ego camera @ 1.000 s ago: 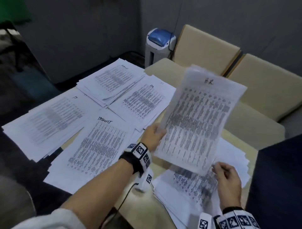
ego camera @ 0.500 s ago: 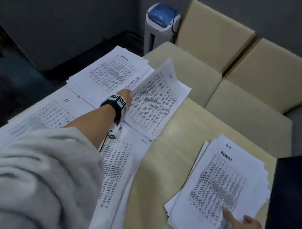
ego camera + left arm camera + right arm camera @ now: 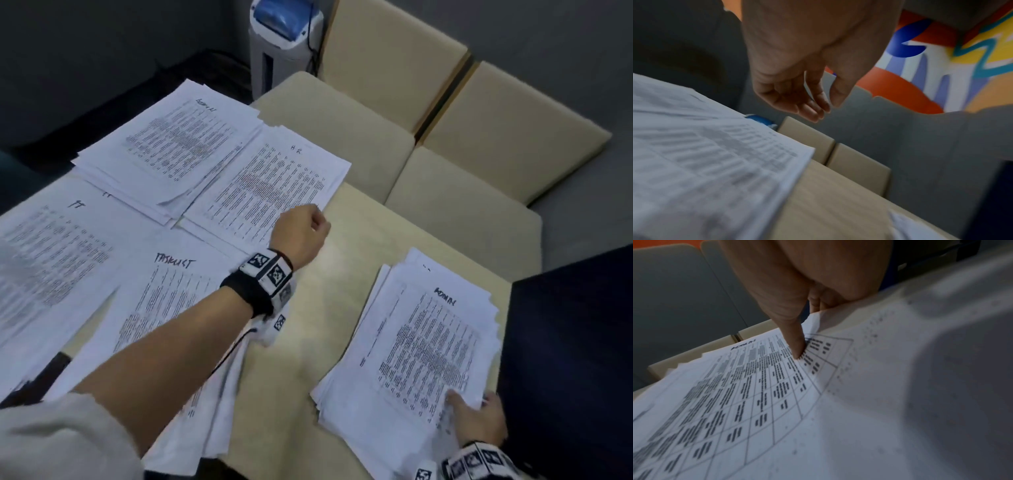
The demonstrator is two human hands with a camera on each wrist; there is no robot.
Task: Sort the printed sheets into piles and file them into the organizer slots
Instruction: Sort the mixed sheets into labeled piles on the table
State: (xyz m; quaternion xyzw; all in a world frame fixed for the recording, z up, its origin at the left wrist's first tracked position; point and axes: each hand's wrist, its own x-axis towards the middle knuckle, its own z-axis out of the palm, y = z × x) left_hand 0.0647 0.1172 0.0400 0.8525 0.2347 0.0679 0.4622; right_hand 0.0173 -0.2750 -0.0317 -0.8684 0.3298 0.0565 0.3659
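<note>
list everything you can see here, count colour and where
ADMIN pile: one, white, far left of table
HR pile: one, white, right of it
IT pile: one, white, left edge
TASKLIST pile: one, white, near left, under the forearm
unsorted stack: one, white, ADMIN sheet on top, near right
table: one, pale wood
chairs: two, cream, beyond the table
machine: one, white and blue, on the floor behind
dark object: one, right edge, cannot tell what
left hand: empty, over the HR pile's near corner
right hand: pinches the top sheet's near corner
</note>
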